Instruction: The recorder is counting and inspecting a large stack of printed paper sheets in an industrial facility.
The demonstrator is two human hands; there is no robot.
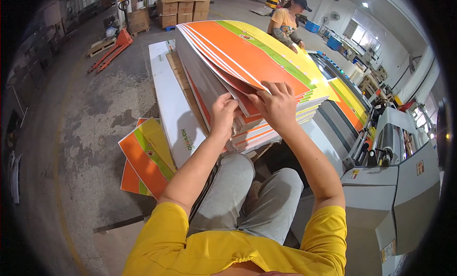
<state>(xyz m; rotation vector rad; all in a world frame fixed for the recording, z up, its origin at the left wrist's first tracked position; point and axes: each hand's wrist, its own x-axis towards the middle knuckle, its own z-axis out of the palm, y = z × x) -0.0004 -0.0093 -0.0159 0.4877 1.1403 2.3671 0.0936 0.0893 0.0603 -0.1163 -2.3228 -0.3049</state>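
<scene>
floor (109, 100) grey, stained | wall (343, 10) white | window (365, 37) bright | lamp (365, 4) lit

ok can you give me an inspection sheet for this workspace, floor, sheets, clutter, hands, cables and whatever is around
surface: grey floor, marked with dark stains
job's things: tall stack of printed sheets in orange, green and yellow; some top sheets curl up at the near edge
clutter: loose printed sheets, overlapping, low down to the left of the stack
hands: left hand at the stack's near edge, grip unclear; right hand on the top sheets by the lifted edge
cables: nothing seen
surroundings: grey machine on the right; another person beyond the stack; red pallet truck and cardboard boxes further back
</scene>
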